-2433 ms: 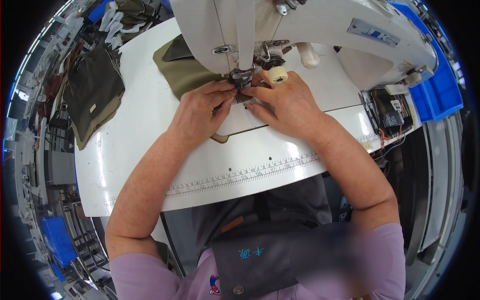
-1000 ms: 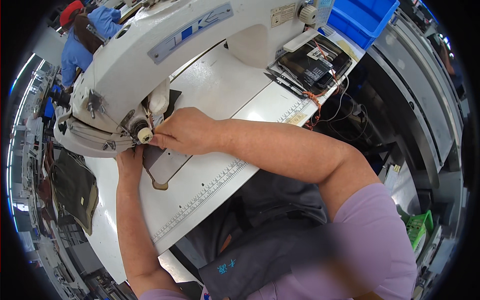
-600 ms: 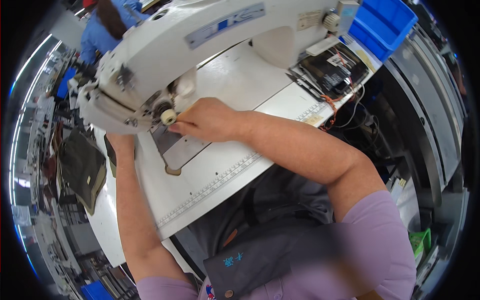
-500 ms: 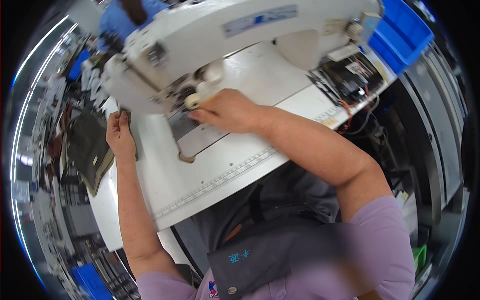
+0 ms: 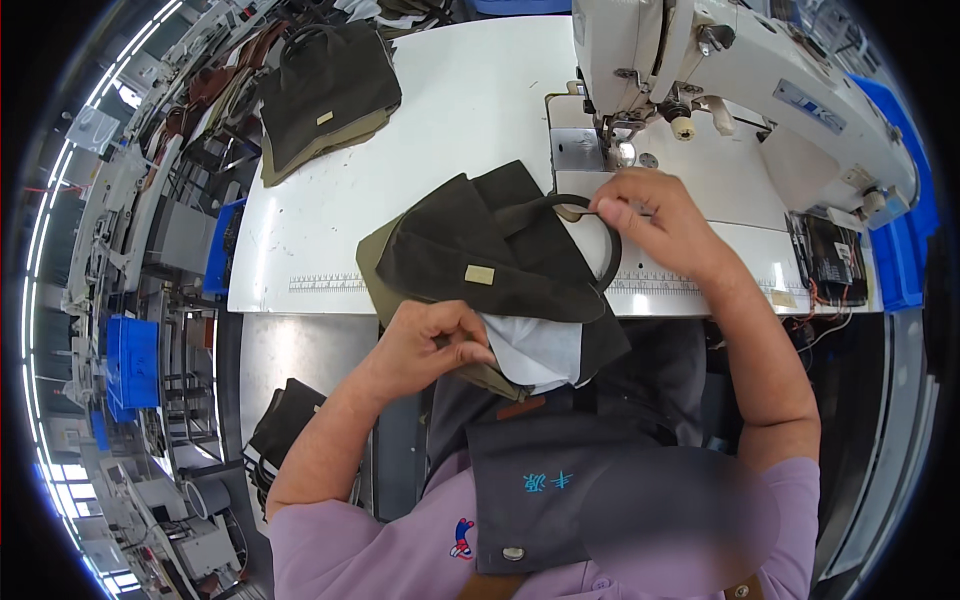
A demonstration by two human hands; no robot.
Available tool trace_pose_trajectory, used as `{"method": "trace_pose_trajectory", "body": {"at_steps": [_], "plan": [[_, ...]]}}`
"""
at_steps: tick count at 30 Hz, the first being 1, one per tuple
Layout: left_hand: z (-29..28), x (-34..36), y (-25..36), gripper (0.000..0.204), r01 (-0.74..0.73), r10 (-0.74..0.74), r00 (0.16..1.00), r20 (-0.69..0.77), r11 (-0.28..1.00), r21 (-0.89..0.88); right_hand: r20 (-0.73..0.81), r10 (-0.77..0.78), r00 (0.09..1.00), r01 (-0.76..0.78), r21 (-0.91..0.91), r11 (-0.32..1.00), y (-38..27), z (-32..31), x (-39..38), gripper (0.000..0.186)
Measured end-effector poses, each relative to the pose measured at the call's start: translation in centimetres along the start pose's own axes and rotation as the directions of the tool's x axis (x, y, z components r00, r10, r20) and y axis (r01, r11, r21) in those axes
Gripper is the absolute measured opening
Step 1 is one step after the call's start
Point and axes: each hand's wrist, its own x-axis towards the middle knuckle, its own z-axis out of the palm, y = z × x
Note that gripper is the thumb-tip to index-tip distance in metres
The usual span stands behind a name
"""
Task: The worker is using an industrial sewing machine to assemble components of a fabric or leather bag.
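Note:
A dark olive fabric bag point(image 5: 430, 245) with a small tan label lies tilted over the table's front edge, partly above my lap. Its white lining point(image 5: 535, 350) shows at the near side, and a lighter olive layer shows beneath. My right hand point(image 5: 655, 215) is closed on the bag's dark loop handle point(image 5: 612, 255), thumb against fingers, just in front of the sewing machine point(image 5: 650, 60). Down at the near left, my left hand point(image 5: 425, 345) pinches the bag's edge beside the lining. The fabric under my left fingertips is partly hidden.
Another dark bag on lighter olive pieces point(image 5: 330, 95) lies at the table's far left. The white table point(image 5: 300, 230) has a ruler strip along its front edge. A blue bin point(image 5: 895, 250) stands at the right. Dark pieces point(image 5: 285, 425) hang low at the left.
My right hand has left the knob at the machine head and now grips the handle. My left hand has come from the table's left side to the near edge with the bag. The view has turned.

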Motion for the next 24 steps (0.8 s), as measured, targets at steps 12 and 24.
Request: {"method": "trace_pose_trajectory", "body": {"at_steps": [12,24], "plan": [[0.2,2.5,-1.3,0.031,-0.314,0.355,0.930,-0.090,0.899,0.306,0.028,-0.272,0.962,0.245,-0.527,0.814,-4.5,4.2,-1.0,0.038],[1.7,3.4,-0.6,0.026,-0.128,0.209,0.959,-0.190,0.922,0.365,0.023,0.092,0.996,-0.086,-0.172,0.981,-10.2,2.8,-4.2,0.040]]}}
